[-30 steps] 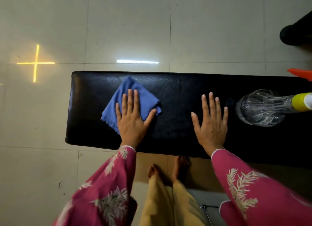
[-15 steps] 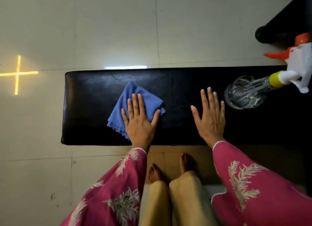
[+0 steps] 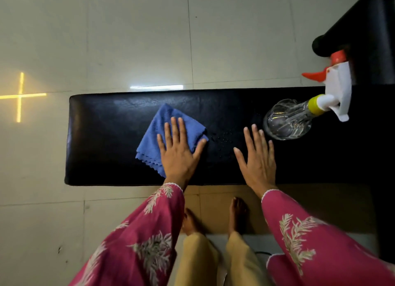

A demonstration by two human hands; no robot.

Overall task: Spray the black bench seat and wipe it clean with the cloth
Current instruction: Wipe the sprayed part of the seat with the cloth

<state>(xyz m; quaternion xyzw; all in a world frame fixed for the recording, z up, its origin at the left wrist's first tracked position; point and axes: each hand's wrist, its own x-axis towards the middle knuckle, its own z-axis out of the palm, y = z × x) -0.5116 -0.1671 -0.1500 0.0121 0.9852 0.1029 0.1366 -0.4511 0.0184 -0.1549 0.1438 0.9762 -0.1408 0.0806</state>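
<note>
Blue cloth [image 3: 154, 136] is lying centre frame under the left hand [image 3: 178, 157], fingers straight, pressing flat; right hand [image 3: 257, 164] is resting spread and empty beside it on the black bench seat [image 3: 102, 140]. Droplets [image 3: 222, 136] are sitting between them, spray bottle [image 3: 286, 121] at frame right. Wiping well likely means sweeping toward frame right through that wet patch under even pressure.

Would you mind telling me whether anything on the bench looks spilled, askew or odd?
Only small droplets on the black bench seat, between the blue cloth under the left hand and the right hand; they look like spray not yet wiped. Nothing else stands out.
</note>
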